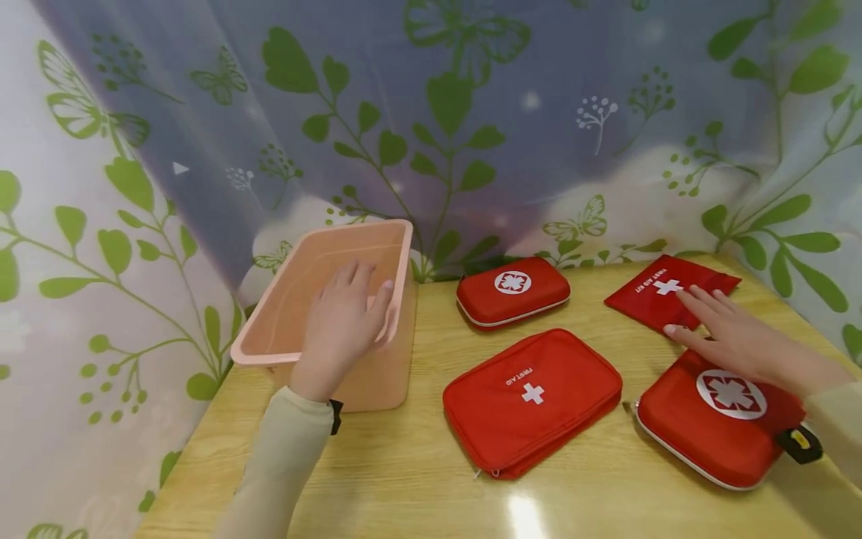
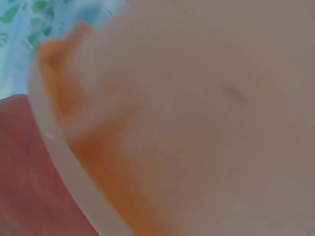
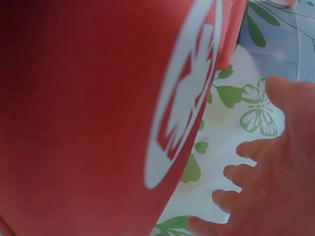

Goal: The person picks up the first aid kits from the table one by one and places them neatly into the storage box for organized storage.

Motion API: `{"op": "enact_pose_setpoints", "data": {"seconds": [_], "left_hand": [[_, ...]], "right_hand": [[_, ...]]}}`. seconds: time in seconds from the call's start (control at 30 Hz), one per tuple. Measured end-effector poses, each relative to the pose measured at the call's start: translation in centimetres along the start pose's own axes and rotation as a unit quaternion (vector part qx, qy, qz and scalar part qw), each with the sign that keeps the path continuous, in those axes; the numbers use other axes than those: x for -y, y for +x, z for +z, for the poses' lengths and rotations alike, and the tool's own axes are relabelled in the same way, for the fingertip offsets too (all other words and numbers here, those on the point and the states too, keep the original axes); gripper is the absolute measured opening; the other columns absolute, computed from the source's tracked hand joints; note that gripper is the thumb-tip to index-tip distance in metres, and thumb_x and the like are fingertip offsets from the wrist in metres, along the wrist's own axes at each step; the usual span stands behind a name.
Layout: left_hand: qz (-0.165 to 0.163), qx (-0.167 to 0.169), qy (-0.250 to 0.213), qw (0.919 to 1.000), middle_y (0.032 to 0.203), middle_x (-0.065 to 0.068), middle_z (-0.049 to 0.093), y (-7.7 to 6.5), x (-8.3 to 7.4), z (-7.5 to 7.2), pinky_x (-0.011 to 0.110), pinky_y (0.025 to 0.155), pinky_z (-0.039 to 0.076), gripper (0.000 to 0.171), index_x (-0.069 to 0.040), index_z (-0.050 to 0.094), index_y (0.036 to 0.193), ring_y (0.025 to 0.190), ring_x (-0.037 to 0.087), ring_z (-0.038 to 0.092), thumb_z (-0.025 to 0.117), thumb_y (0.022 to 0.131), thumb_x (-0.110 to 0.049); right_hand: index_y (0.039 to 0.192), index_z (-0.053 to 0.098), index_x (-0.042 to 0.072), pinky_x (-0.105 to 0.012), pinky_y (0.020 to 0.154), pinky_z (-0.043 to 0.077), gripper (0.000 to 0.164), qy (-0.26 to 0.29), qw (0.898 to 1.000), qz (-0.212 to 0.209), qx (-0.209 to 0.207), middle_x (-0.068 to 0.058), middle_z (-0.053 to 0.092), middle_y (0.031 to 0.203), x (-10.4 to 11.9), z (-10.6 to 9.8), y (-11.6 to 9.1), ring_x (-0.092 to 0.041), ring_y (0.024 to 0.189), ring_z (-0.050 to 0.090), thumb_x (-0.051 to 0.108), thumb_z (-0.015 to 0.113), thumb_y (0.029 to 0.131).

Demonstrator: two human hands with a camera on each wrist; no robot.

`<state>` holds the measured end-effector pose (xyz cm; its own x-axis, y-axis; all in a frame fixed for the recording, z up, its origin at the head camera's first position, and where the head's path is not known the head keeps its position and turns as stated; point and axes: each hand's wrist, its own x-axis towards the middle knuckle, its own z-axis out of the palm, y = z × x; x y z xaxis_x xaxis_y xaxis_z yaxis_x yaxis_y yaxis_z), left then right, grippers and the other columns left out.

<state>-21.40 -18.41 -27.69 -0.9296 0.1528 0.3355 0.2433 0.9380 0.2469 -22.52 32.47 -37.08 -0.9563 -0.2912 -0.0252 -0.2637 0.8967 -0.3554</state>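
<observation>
My left hand (image 1: 343,322) reaches over the near rim of a peach plastic bin (image 1: 387,374), fingers extended over its inside and holding nothing visible. The bin's pale wall (image 2: 206,162) fills most of the left wrist view, blurred. On the right, my right hand (image 1: 747,344) hovers with fingers straight above a square red first aid case (image 1: 700,427) with a white round emblem. Its fingertips overlap a flat red first aid kit pouch (image 1: 646,292) in the head view. In the right wrist view, the case (image 3: 93,123) stands large beside the spread fingers (image 3: 256,147).
A red soft first aid bag (image 1: 512,427) with a white cross lies mid-table. Behind it sits a smaller red hard case (image 1: 485,299). The wooden table (image 1: 377,471) meets a leaf-patterned curtain (image 1: 471,209) at the back.
</observation>
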Motion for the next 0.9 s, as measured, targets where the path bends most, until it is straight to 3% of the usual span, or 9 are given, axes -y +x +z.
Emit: {"op": "enact_pose_setpoints", "data": {"seconds": [0.1, 0.23, 0.4, 0.6, 0.7, 0.77, 0.9], "left_hand": [[-0.019, -0.021, -0.010, 0.9996, 0.145, 0.019, 0.044, -0.3, 2.2, -0.6, 0.060, 0.103, 0.035, 0.055, -0.004, 0.044, 0.144, 0.129, 0.040, 0.045, 0.041, 0.105, -0.043], [-0.056, -0.010, -0.015, 0.9983, 0.147, 0.020, 0.044, -0.7, 5.0, -1.7, 0.059, 0.098, 0.039, 0.064, -0.004, 0.039, 0.148, 0.124, 0.043, 0.048, 0.033, 0.104, -0.051], [-0.077, -0.013, -0.006, 0.9969, 0.145, 0.026, 0.043, -1.4, 8.0, -2.3, 0.064, 0.098, 0.036, 0.068, -0.001, 0.038, 0.147, 0.126, 0.048, 0.043, 0.032, 0.104, -0.052], [-0.101, -0.064, -0.005, 0.9928, 0.140, 0.029, 0.045, -2.6, 10.8, -1.7, 0.066, 0.103, 0.027, 0.054, 0.004, 0.046, 0.139, 0.133, 0.050, 0.032, 0.043, 0.104, -0.037], [-0.120, -0.073, -0.055, 0.9886, 0.137, 0.029, 0.047, -3.0, 11.8, -1.5, 0.063, 0.098, 0.035, 0.055, 0.003, 0.044, 0.141, 0.125, 0.048, 0.043, 0.044, 0.104, -0.036], [-0.140, -0.060, -0.097, 0.9836, 0.140, 0.030, 0.045, -3.2, 12.4, -1.5, 0.063, 0.095, 0.038, 0.059, 0.000, 0.038, 0.147, 0.121, 0.049, 0.048, 0.042, 0.104, -0.040], [-0.180, -0.017, -0.205, 0.9620, 0.145, 0.028, 0.042, -3.4, 13.2, -1.5, 0.058, 0.090, 0.045, 0.065, -0.005, 0.030, 0.153, 0.116, 0.046, 0.053, 0.039, 0.104, -0.046]], "right_hand": [[0.153, 0.011, -0.007, -0.073, 0.105, 0.010, 0.086, 0.002, 1.000, 0.004, 0.002, -0.038, 0.009, 0.153, -0.3, 0.4, -0.4, -0.059, 0.138, 0.000, 0.049, 0.049, 0.101], [0.152, 0.012, -0.009, -0.074, 0.104, 0.011, 0.087, 0.013, 1.000, 0.011, 0.005, -0.039, 0.009, 0.152, -0.6, 0.9, -1.0, -0.060, 0.136, 0.003, 0.049, 0.050, 0.100], [0.151, 0.013, -0.011, -0.075, 0.100, 0.016, 0.088, 0.019, 0.999, 0.026, 0.006, -0.042, 0.010, 0.149, -0.9, 1.4, -2.1, -0.061, 0.135, 0.007, 0.050, 0.050, 0.100], [0.148, 0.014, -0.014, -0.077, 0.096, 0.021, 0.089, 0.001, 0.999, 0.050, 0.009, -0.044, 0.008, 0.147, -1.6, 2.0, -3.9, -0.062, 0.132, 0.011, 0.051, 0.049, 0.100], [0.148, 0.013, -0.015, -0.077, 0.095, 0.022, 0.090, -0.013, 0.998, 0.062, 0.006, -0.044, 0.006, 0.146, -2.1, 2.2, -5.0, -0.062, 0.130, 0.010, 0.052, 0.049, 0.099], [0.148, 0.014, -0.015, -0.077, 0.094, 0.022, 0.090, -0.019, 0.998, 0.068, 0.002, -0.045, 0.005, 0.146, -2.4, 2.5, -5.6, -0.063, 0.130, 0.009, 0.052, 0.049, 0.099], [0.144, 0.018, -0.017, -0.078, 0.093, 0.022, 0.090, -0.021, 0.996, 0.092, 0.002, -0.047, 0.005, 0.144, -2.6, 2.8, -6.5, -0.066, 0.126, 0.010, 0.054, 0.048, 0.099]]}}
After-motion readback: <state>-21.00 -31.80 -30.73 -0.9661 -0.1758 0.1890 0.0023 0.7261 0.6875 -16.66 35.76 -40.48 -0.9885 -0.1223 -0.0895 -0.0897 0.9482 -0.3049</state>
